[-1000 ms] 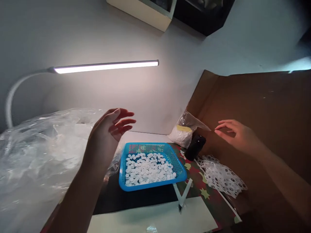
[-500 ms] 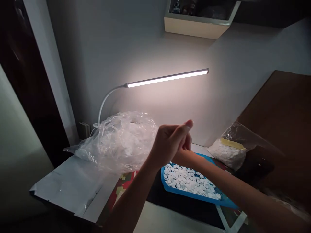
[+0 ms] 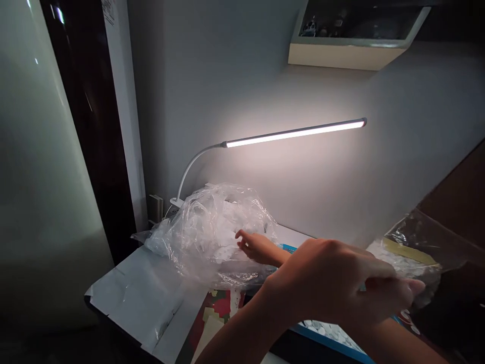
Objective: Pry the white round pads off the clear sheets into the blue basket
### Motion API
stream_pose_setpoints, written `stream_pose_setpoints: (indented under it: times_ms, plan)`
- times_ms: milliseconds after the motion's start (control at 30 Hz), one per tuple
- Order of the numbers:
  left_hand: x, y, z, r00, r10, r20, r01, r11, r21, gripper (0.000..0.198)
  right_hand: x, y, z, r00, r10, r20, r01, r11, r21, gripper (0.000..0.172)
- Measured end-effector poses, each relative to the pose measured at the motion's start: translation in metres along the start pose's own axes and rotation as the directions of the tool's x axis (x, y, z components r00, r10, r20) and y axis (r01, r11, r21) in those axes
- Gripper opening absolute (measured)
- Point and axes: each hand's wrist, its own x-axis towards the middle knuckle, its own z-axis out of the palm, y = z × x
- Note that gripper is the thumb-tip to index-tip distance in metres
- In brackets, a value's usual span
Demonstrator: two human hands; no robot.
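Note:
My left hand (image 3: 337,283) is crossed over to the right, in front of my right forearm and above the blue tray (image 3: 326,337) of small white discs. Its fingers are curled with the tips pressed together; whatever they hold is hidden or too small to name. My right hand (image 3: 259,247) stretches left beneath it to the front of a large clear plastic bag (image 3: 212,227) with white contents. The fingers of this hand are bent but apart, and nothing shows between them. Much of the tray is covered by my arms.
A lit bar lamp (image 3: 295,134) on a bent neck stands behind the plastic bag. A second clear bag of white pieces (image 3: 407,255), with a yellow strip, lies on the right. White sheeting (image 3: 129,298) covers the table's left corner. A shelf (image 3: 341,54) hangs above.
My hands, close together before, have come apart: the right reaches left to the plastic bag, the left has moved right. The view has turned left.

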Motion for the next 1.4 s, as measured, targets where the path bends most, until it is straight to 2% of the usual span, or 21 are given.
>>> stream_pose_setpoints:
  times_ms: [133, 267, 400, 533, 667, 800, 900, 1000, 1067, 1167, 1267, 1333, 1400]
  plan:
    - [0.002, 0.001, -0.002, 0.997, -0.059, 0.049, 0.059, 0.998, 0.01, 0.031, 0.009, 0.002, 0.004, 0.99, -0.064, 0.123, 0.067, 0.998, -0.014, 0.036]
    - [0.002, 0.003, -0.003, 0.99, -0.113, 0.08, 0.113, 0.994, 0.002, 0.027, 0.014, 0.004, 0.015, 0.988, -0.065, 0.14, 0.069, 0.997, -0.024, 0.014]
    - [0.001, 0.0, -0.001, 0.992, -0.094, 0.078, 0.094, 0.996, -0.002, 0.028, 0.018, 0.005, 0.015, 0.996, -0.067, 0.054, 0.066, 0.997, 0.029, 0.016]
    - [0.0, -0.007, 0.002, 0.993, -0.011, 0.118, 0.01, 1.0, 0.012, 0.024, 0.027, 0.007, -0.006, 0.991, -0.033, -0.133, 0.051, 0.99, 0.133, 0.027]
    - [-0.002, -0.009, 0.007, 0.996, 0.021, 0.083, -0.024, 0.999, 0.03, 0.025, 0.039, 0.012, -0.029, 0.948, 0.066, -0.31, 0.02, 0.963, 0.267, 0.033]
    - [-0.002, -0.011, 0.01, 0.996, -0.018, 0.093, 0.014, 0.999, 0.041, 0.025, 0.048, 0.012, -0.033, 0.935, 0.123, -0.331, 0.018, 0.919, 0.393, 0.031]
    - [0.0, -0.013, 0.007, 0.992, 0.014, 0.122, -0.018, 0.999, 0.031, 0.024, 0.054, 0.007, -0.033, 0.937, 0.134, -0.321, 0.024, 0.895, 0.444, 0.031]
    - [0.0, -0.01, 0.002, 0.988, 0.056, 0.141, -0.062, 0.997, 0.038, 0.02, 0.06, 0.003, -0.039, 0.934, 0.126, -0.335, 0.029, 0.905, 0.424, 0.035]
    - [-0.001, -0.005, 0.0, 0.991, 0.041, 0.13, -0.05, 0.997, 0.067, 0.02, 0.064, 0.001, -0.046, 0.934, 0.111, -0.34, 0.024, 0.929, 0.369, 0.038]
    - [-0.002, -0.001, 0.001, 0.996, -0.003, 0.085, -0.005, 0.996, 0.092, 0.024, 0.064, 0.002, -0.051, 0.963, 0.066, -0.263, -0.003, 0.972, 0.234, 0.033]
    - [-0.002, -0.002, 0.003, 0.994, -0.003, 0.108, -0.004, 0.998, 0.069, 0.028, 0.06, 0.005, -0.042, 0.998, 0.039, -0.056, -0.035, 0.997, 0.071, 0.02]
    - [-0.002, -0.004, 0.002, 0.992, 0.021, 0.126, -0.025, 0.999, 0.029, 0.029, 0.056, 0.007, -0.032, 0.997, 0.046, 0.067, -0.044, 0.999, -0.03, 0.021]
    - [-0.002, -0.005, 0.001, 0.993, 0.035, 0.115, -0.035, 0.999, -0.001, 0.028, 0.054, 0.008, -0.023, 0.99, 0.052, 0.133, -0.037, 0.993, -0.11, 0.025]
